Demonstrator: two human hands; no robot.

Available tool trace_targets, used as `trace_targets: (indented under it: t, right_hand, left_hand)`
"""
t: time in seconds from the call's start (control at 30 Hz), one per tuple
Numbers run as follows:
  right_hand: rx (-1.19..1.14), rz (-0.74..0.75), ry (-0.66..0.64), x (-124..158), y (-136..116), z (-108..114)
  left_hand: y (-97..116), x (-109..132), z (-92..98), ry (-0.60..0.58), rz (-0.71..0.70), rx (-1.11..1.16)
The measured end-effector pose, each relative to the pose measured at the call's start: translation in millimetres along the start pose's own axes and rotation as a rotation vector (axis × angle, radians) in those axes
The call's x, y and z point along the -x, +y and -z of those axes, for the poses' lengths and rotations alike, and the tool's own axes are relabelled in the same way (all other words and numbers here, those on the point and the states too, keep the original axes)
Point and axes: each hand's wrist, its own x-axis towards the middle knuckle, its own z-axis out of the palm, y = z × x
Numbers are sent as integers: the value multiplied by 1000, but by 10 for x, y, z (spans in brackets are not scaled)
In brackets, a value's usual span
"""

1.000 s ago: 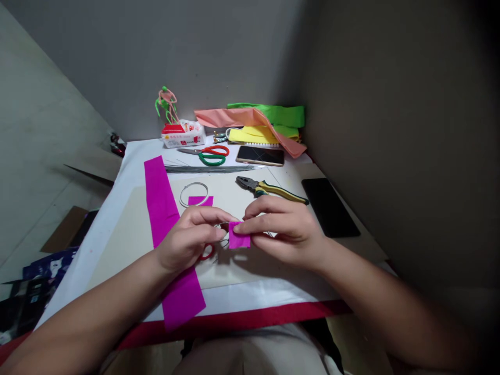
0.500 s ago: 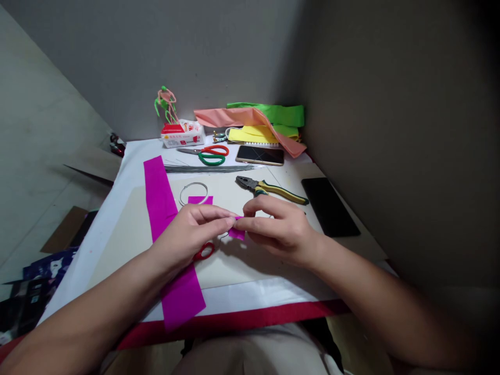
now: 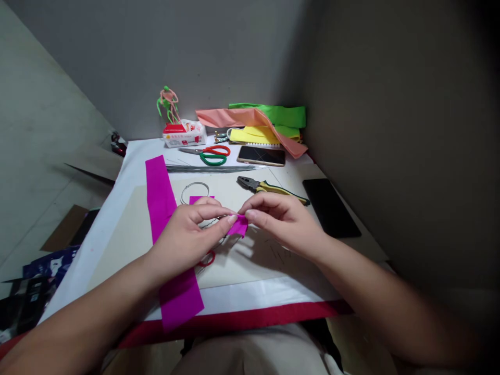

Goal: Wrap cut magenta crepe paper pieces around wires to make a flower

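L hand (image 3: 195, 224): thumb + index clamped on the upper L side of a small magenta pc (image 3: 237, 227); R hand (image 3: 287, 221): thumb + index tips together on its upper R corner. Pc is held above the light board (image 3: 242, 277), mid-desk, btwn the front edge (image 3: 253, 322) & the pliers (image 3: 265, 187), lower edge hanging free & ruffled. Thin dark wire (image 3: 210, 223) pokes out by the L fingers; can't tell if it runs inside the pc. To do this gathering well, IMO: use the L pinch as anchor, let R make small, even tucks, keep tension light so nothing tears or slips, & keep wire ends off the fingertips. Red loop (image 3: 207, 259) sits just below L hand, partly hidden. Long magenta strip (image 3: 159, 203) passes under L forearm & over the desk's front edge, so don't drag it w/ the sleeve-side of the arm. Another magenta pc (image 3: 195, 199) is behind L hand, next to a wire ring (image 3: 183, 194). Scissors (image 3: 214, 154) & phone (image 3: 261, 155) lie nearer the back edge, OK there.
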Motion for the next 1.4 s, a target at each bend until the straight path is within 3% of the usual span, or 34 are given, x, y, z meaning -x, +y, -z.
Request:
trace_targets:
  t: [0.27, 0.67, 1.1, 1.4]
  right_hand:
    - [-55, -68, -22, -15, -2, -5]
    - [310, 310, 160, 64, -44, -143]
    - [347, 396, 157, 102, 9, -189]
    - [484, 580, 186, 118, 112, -221]
  left_hand:
    - [18, -13, -10, -36, -23, 16]
    - [57, 8, -49, 16, 4, 50]
    - [136, 53, -100, 102, 53, -117]
    - [173, 58, -70, 41, 94, -77]
